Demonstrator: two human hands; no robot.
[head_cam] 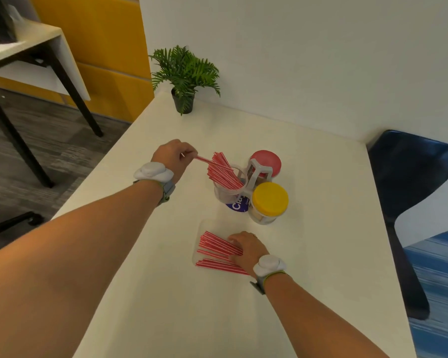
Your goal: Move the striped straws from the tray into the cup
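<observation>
A clear cup stands mid-table with several red-and-white striped straws fanned out of it toward the left. My left hand is to the cup's left, fingers pinched on the end of one striped straw that slants down into the cup. Closer to me lies a clear flat tray holding several more striped straws. My right hand rests palm down on the right ends of those straws; whether its fingers grip any is hidden.
A white rack beside the cup carries a red-lidded jar and a yellow-lidded jar. A potted plant stands at the far table corner by the wall. A blue chair sits to the right, floor drops off left.
</observation>
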